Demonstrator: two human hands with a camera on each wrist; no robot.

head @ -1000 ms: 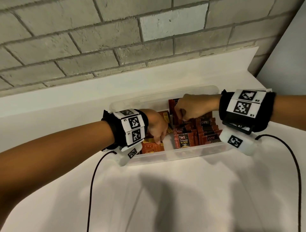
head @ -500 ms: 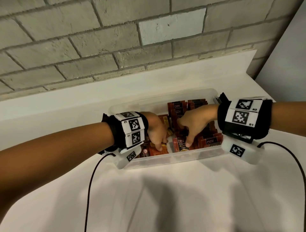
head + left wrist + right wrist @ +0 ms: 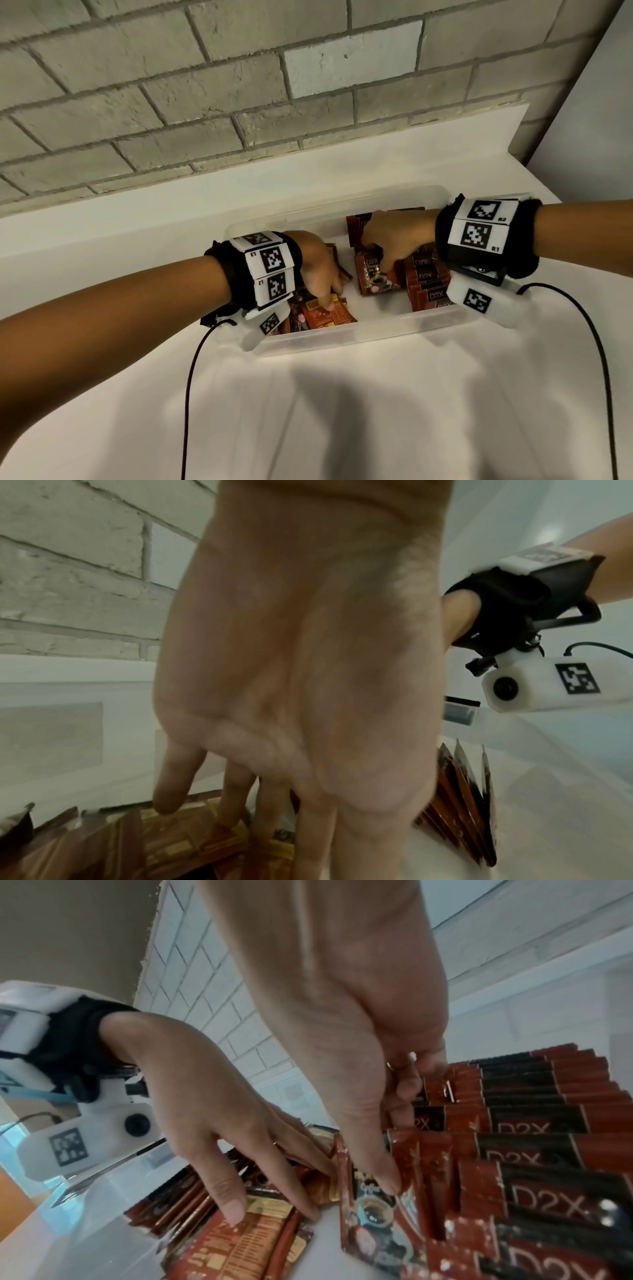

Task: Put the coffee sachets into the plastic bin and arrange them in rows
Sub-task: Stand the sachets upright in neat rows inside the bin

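Red-and-black foil coffee sachets (image 3: 426, 284) stand upright in rows at the right end of the clear plastic bin (image 3: 346, 337). The right hand (image 3: 394, 236) pinches one tilted sachet (image 3: 371, 277). The left hand (image 3: 317, 270), fingers straight, presses flat-lying sachets (image 3: 325, 313). White bench (image 3: 342, 411), grey brick wall (image 3: 205, 85).

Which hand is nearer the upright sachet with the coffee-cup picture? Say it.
Right. The right hand pinches that sachet at its top, thumb on its front. The left hand is off to its left, fingers pressing on flat-lying sachets, with bare bin floor between.
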